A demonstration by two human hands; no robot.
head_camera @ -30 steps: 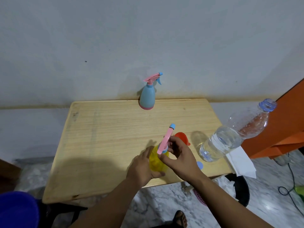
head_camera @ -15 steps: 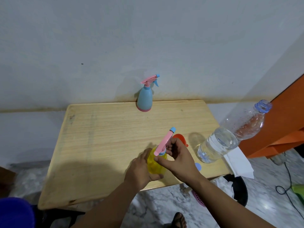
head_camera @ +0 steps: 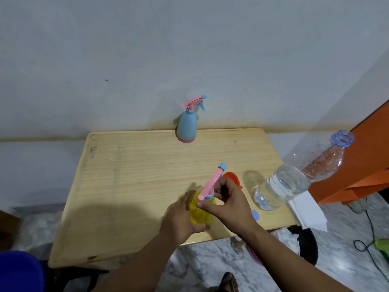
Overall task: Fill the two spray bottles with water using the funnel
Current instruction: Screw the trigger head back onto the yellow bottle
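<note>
I see a yellow spray bottle [head_camera: 201, 210] with a pink trigger head [head_camera: 211, 182] tipped in light blue. The other spray bottle [head_camera: 187, 127] is pale blue with a pink base (same pink head). The funnel [head_camera: 232, 179] is orange-red, the table [head_camera: 136, 175] pale wood grain, the water bottle [head_camera: 294, 178] clear with a bluish neck.

Funnel [head_camera: 231, 179] betw. near spray bottle [head_camera: 200, 211] & water bottle [head_camera: 294, 182], on table [head_camera: 136, 175].

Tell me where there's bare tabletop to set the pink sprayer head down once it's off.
Free: the wide left half of the table, and the middle strip between the blue spray bottle and the yellow spray bottle. Crowded: the front right corner, with the red funnel, water bottle, blue cap and both hands.
</note>
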